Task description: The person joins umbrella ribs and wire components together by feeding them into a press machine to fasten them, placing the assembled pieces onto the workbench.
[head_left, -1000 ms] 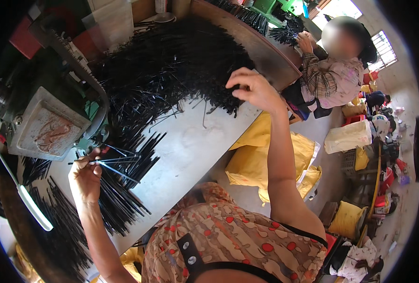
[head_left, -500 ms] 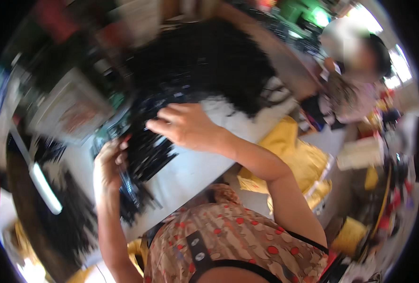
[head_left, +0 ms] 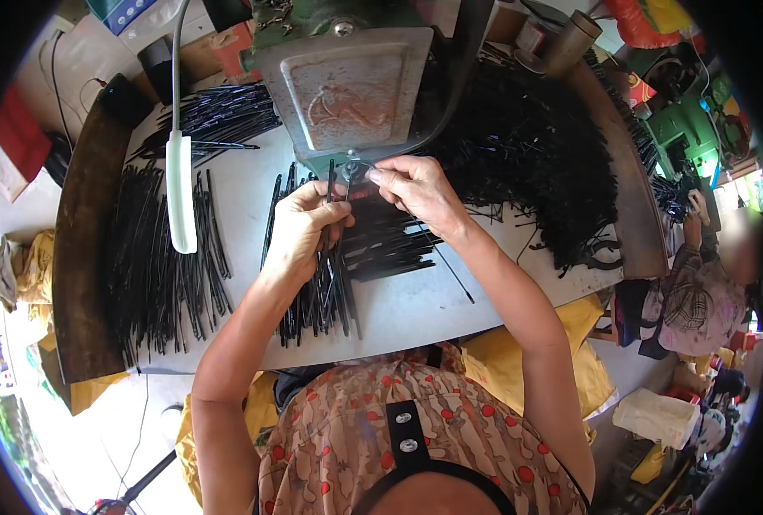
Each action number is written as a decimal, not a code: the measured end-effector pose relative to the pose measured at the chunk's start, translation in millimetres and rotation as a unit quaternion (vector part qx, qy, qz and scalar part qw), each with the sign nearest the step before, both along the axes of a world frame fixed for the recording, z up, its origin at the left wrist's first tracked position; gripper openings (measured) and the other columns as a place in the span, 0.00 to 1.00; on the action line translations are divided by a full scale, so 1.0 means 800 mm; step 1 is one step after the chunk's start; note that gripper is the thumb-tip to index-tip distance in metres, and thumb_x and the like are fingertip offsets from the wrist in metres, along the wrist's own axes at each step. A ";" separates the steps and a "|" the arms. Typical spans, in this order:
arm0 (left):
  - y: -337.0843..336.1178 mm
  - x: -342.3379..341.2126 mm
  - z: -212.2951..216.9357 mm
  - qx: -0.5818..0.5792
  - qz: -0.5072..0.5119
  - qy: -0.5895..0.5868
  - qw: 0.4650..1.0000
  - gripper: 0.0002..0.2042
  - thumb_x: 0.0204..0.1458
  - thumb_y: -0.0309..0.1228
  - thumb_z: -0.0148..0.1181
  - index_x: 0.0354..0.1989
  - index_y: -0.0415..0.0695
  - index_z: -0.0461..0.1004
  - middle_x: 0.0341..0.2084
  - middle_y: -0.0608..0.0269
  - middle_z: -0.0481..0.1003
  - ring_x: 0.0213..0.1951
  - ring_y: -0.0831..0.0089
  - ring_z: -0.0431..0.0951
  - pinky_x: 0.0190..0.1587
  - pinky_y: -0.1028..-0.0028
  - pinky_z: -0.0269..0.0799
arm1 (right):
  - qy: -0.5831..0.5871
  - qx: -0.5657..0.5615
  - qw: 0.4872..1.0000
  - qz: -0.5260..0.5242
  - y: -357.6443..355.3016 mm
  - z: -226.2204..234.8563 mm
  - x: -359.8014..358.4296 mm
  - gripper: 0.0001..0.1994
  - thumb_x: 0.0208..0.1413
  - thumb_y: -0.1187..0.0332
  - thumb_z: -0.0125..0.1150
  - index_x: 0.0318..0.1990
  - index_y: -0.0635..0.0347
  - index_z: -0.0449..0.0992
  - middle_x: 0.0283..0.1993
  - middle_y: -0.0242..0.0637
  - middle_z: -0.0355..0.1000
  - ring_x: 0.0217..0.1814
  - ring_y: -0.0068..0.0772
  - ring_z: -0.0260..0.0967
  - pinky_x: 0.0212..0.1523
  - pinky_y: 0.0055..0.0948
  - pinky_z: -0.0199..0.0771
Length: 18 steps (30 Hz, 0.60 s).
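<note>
Both hands meet at the foot of the green press point(head_left: 347, 77). Right hand point(head_left: 416, 193) pinches one thin black rod point(head_left: 347, 184) between thumb and forefinger, its upper end at the small metal fitting under the press plate. Left hand point(head_left: 300, 227) is closed round a bundle of rods point(head_left: 321, 292), which hangs down toward the body and fans out on the white tabletop point(head_left: 416, 309).

Around the grip: a loose heap of rods point(head_left: 527, 146) to the right and beyond; straighter rows point(head_left: 162, 257) to the left, past a white lamp arm point(head_left: 179, 189) (it crosses the rows); more rods point(head_left: 218, 116) further up on that side. A second person point(head_left: 708, 283) sits well off to the right, at the table's end.

Risks, as I judge them:
- fingertips sit very close to the working point; a slip of the pinch could put them under it.
- the rod is thin and springy, so it may bend or skate off the fitting if pushed at an angle.
- the bundle is held at one end only; a slackened fist would spill it across the table.

Packages and signs: a light-blue carton corner point(head_left: 128, 13) up at far left; a red box point(head_left: 16, 142) off the table's left end; a pale bag point(head_left: 656, 416) on the floor, lower right. Print too small to make out.
</note>
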<state>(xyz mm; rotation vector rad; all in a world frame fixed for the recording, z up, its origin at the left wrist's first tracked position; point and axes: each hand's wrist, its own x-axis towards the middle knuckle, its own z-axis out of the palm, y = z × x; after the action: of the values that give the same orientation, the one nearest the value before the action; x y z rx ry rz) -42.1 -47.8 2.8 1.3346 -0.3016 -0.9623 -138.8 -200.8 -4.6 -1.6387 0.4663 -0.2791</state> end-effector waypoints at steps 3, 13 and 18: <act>-0.002 -0.001 -0.002 -0.010 0.005 -0.003 1.000 0.08 0.42 0.21 0.58 0.33 0.43 0.72 0.17 0.63 0.72 0.13 0.85 0.64 0.15 0.86 0.55 | -0.004 0.051 0.999 -0.010 0.003 0.004 0.001 0.10 0.53 0.67 0.55 0.33 0.67 0.74 0.17 0.24 0.61 0.17 0.11 0.53 0.16 0.13 0.50; 0.002 0.004 -0.003 -0.032 0.013 0.000 0.999 0.10 0.42 0.20 0.58 0.35 0.42 0.72 0.16 0.63 0.72 0.13 0.85 0.64 0.15 0.86 0.55 | -0.011 0.080 0.997 0.017 0.008 0.007 0.009 0.08 0.53 0.68 0.53 0.31 0.65 0.74 0.17 0.22 0.59 0.17 0.09 0.51 0.15 0.12 0.49; -0.001 0.004 -0.005 -0.028 0.013 -0.001 1.000 0.10 0.42 0.20 0.57 0.35 0.41 0.71 0.16 0.63 0.72 0.13 0.85 0.64 0.14 0.86 0.55 | -0.030 0.093 0.995 0.021 0.007 0.002 0.012 0.08 0.54 0.69 0.53 0.31 0.65 0.74 0.17 0.22 0.59 0.17 0.09 0.51 0.15 0.11 0.48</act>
<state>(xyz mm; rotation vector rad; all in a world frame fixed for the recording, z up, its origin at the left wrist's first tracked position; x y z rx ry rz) -39.2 -48.5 -1.1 1.2861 -0.3099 -0.9255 -129.0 -195.2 -3.4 -1.4520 0.3998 -0.2464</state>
